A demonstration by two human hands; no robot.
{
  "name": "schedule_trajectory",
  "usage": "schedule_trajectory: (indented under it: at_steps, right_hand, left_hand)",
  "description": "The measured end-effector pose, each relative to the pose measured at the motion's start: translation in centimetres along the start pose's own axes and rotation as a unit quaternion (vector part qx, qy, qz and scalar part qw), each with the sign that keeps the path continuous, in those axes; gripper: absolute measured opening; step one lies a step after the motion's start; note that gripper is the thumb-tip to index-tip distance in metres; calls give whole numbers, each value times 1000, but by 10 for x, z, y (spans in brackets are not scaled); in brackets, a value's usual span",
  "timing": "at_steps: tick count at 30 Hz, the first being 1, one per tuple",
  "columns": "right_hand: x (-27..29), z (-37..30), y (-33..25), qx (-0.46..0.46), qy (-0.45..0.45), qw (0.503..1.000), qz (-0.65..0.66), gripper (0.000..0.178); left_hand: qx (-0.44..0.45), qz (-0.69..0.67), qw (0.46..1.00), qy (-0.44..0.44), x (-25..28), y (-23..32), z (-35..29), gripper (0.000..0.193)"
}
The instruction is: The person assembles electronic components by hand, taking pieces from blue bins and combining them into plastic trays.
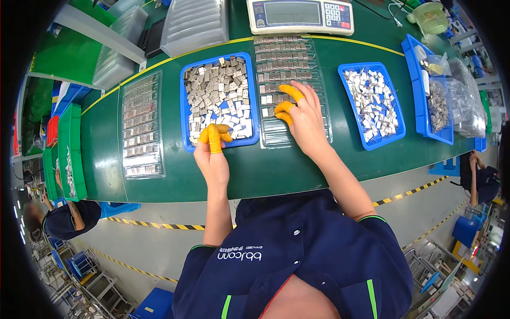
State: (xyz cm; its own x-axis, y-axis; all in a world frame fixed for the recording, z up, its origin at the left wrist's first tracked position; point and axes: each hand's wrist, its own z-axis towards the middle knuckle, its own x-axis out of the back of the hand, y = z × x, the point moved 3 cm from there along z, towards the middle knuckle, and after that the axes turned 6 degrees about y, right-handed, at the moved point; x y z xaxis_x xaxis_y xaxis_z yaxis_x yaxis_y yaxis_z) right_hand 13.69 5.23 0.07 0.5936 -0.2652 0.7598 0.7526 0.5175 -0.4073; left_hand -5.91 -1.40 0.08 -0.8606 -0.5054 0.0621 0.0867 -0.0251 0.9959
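My left hand [213, 155], with yellow finger cots, is over the near rim of a blue tray [256, 119] filled with small grey and white block-like parts [215, 82]. Its fingers are bent together; whatever they hold, if anything, is hidden. My right hand [307, 118], also wearing yellow cots, reaches over a clear plastic blister tray [276, 139] with rows of the small parts. There the thumb and forefinger curve apart beside a partly filled row, while the other fingers stretch forward. I see nothing held between them.
A filled blister tray [142, 127] lies left. Another blue tray [366, 141] of white parts is at right, before a blue bin [419, 114] with bagged parts. A digital scale [297, 15] and stacked clear trays [195, 24] stand behind; green bins [71, 154] sit far left.
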Motion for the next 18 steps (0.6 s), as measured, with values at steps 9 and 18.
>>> schedule_trajectory:
  at_steps: [9, 18]
  right_hand:
    - [23, -3, 6, -22, 5, 1000, 5, 19]
    - [115, -42, 100, -264, 140, 937, -178, 27]
  left_hand:
    - [-112, 333, 935, -35, 3, 15, 37, 14]
    - [-196, 350, 904, -150, -29, 13, 59, 22]
